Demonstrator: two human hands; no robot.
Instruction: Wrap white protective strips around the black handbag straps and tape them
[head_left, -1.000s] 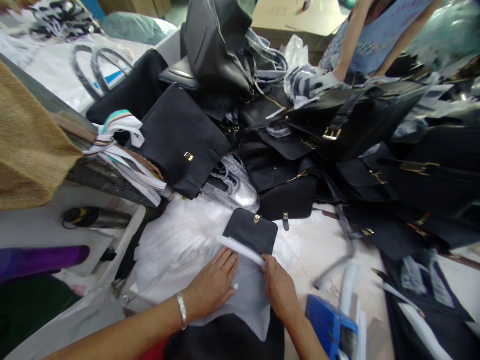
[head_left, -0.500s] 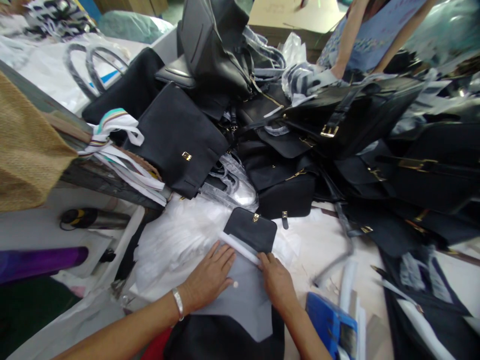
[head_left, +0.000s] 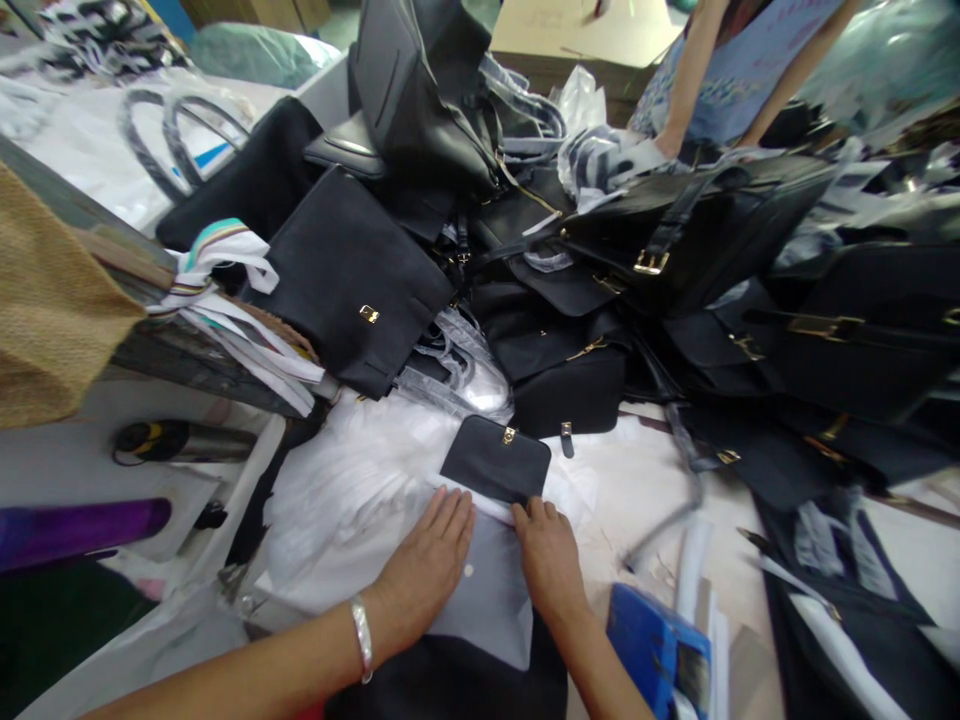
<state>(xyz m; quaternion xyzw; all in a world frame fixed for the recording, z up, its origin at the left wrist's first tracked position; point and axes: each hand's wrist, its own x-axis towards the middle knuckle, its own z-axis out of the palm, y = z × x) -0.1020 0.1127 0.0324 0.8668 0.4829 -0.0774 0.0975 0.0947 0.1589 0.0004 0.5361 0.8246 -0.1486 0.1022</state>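
A frosted translucent plastic sheet [head_left: 491, 590], with a small pale round spot on it, lies over a black bag [head_left: 457, 680] in front of me. Its far edge shows as a white strip [head_left: 487, 504] crossing the lower part of a small black flap [head_left: 491, 462] with a gold clasp. My left hand [head_left: 427, 560] rests flat on the sheet, fingers stretched out and fingertips at the strip. At the strip's right end, my right hand [head_left: 551, 550] has its fingers curled over the sheet's edge. Its thumb is largely hidden.
Black handbags [head_left: 360, 280] with gold fittings are piled across the far side. Crumpled white wrapping [head_left: 337, 490] lies to the left, and a blue object [head_left: 652, 645] to the right. A bottle [head_left: 187, 440] is at far left. Another person's arm [head_left: 690, 80] reaches in at the back.
The white strip at the sheet's far edge looks thinner and flatter. The sheet's near corner has shifted slightly away from me. Both hands stay on the sheet.
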